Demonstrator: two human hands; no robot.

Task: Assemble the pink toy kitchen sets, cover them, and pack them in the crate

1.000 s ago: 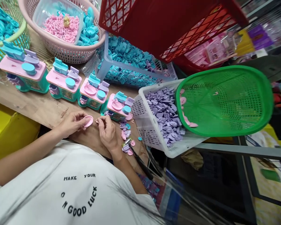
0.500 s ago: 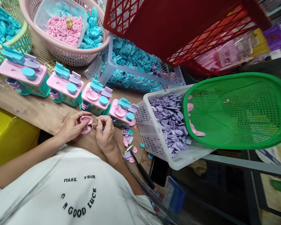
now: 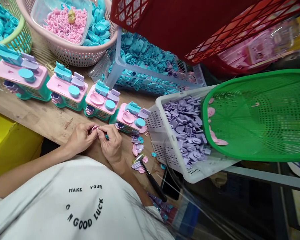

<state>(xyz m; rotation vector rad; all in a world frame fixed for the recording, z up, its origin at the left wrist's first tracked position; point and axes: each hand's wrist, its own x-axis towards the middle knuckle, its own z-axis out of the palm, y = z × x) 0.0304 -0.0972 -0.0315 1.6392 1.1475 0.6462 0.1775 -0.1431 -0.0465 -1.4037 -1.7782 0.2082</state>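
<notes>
My left hand (image 3: 80,140) is closed on a small pink oval toy basin (image 3: 95,128), mostly hidden by the fingers. My right hand (image 3: 111,141) meets it there, thumb and forefinger pinched at the basin's edge; the small pink hook-shaped piece seen there earlier is covered by the fingertips. Just beyond the hands stand toy kitchen units with pink tops. The third unit (image 3: 97,99) and the rightmost unit (image 3: 128,116) each carry a pink basin, while the second unit (image 3: 66,86) and the leftmost unit (image 3: 21,73) show no basin.
Right of my hands lie loose small parts (image 3: 137,149) and a black-handled hammer (image 3: 153,182). A white crate (image 3: 162,160) of purple parts sits beyond, with a green basket (image 3: 255,156) resting over it. Behind are a pink basket (image 3: 76,56), a blue crate (image 3: 150,71) and an overhanging red crate (image 3: 165,30).
My right hand has moved left, bringing the small pink hook-shaped piece to the basin, and both hands' fingertips now meet. The view has shifted slightly.
</notes>
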